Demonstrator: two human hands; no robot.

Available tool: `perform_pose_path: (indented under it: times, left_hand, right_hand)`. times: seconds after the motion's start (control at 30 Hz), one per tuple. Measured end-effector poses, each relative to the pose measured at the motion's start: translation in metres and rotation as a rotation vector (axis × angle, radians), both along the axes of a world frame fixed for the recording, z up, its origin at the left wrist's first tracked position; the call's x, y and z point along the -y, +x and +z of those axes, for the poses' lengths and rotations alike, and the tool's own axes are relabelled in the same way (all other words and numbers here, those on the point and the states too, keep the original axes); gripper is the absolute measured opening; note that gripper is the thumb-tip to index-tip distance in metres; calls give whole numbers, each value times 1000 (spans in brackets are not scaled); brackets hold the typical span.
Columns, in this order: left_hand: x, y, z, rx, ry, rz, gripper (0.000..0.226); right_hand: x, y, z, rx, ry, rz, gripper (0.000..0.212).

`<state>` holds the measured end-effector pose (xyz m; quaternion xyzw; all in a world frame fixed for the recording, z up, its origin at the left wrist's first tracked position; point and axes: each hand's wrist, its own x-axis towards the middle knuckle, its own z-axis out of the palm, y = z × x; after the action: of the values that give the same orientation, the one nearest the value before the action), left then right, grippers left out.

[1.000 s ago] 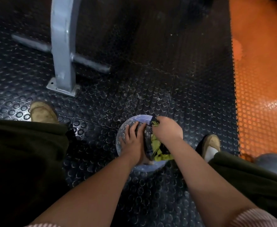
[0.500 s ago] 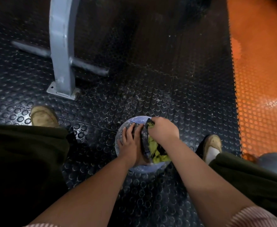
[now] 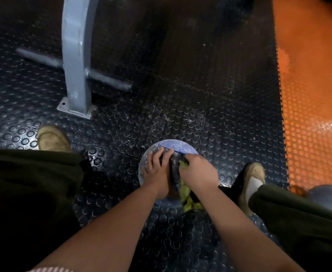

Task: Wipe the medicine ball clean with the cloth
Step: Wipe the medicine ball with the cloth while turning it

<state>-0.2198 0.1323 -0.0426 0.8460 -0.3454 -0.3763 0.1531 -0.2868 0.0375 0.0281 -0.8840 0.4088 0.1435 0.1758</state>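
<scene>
Ball (image 3: pixel 178 147): on the studded floor (image 3: pixel 181 91), near centre, between the feet.
Cloth (image 3: pixel 184 190): green, bunched against the ball's right side, tail hanging near.
Method: brace the ball against rolling. Rub in firm, overlapping strokes, turning it to reach the underside.
Right hand (image 3: pixel 199 173): knuckles up, fingers clamped on the cloth.
Left hand (image 3: pixel 157 173): fingers spread, pressing the ball's left side.
Post (image 3: pixel 76 65): grey, far left.

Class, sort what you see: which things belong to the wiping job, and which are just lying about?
In the job: medicine ball, cloth, left hand resting on the ball, right hand gripping the cloth.
Lying about: grey metal post, second ball, orange mat.
</scene>
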Motion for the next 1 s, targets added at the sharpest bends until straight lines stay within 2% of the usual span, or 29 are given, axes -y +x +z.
perform_pose_path:
  times: [0.17, 0.27, 0.43, 0.57, 0.73, 1.0]
  left_hand:
    - [5, 2, 4, -4, -5, 44, 100]
    - [7, 3, 10, -56, -14, 58, 101]
    - [7, 6, 15, -33, 18, -2, 109]
    - [1, 3, 13, -42, 31, -30, 107]
    - [1, 12, 5, -63, -11, 20, 114]
    - [-3, 13, 3, -7, 27, 0, 112]
  right_hand:
    - [16, 26, 3, -13, 51, -55, 23]
    - [-1, 4, 1, 10, 58, -78, 22]
    - [-28, -31, -1, 30, -4, -39, 25]
    - [-8, -5, 1, -18, -36, -45, 24]
    - [16, 32, 5, -39, 54, -91, 20]
    - [-32, -14, 3, 2, -9, -1, 27]
